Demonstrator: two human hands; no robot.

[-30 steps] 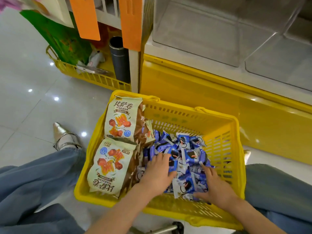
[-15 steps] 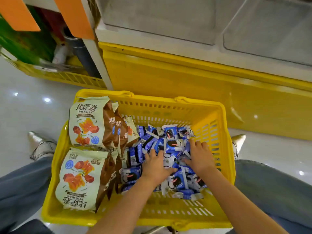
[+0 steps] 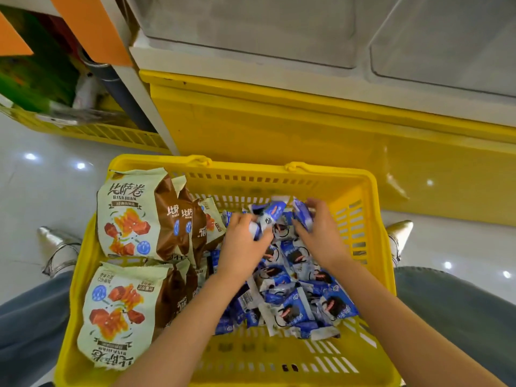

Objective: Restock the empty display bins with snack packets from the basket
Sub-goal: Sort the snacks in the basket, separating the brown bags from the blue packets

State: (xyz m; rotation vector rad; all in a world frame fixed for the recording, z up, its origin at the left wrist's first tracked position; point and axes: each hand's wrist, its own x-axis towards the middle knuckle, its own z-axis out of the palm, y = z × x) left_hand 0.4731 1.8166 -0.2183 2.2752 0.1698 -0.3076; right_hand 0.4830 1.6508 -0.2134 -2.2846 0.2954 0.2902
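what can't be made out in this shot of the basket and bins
Head view only:
Count of blue packets that the left hand and right hand grip: motion-blurred, partly covered by both hands.
Display bins: cut off by the top edge.
Bags behind the front beige bags: hidden by them.

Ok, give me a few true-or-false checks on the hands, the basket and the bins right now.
1. The left hand and right hand each grip small blue-and-white snack packets inside the yellow plastic basket. True.
2. The large cream-and-brown snack bags lie on the basket's right side. False: they fill its left side.
3. The clear plastic display bins already hold packets. False: they look empty.
4. The basket stands before the yellow shelf base. True.
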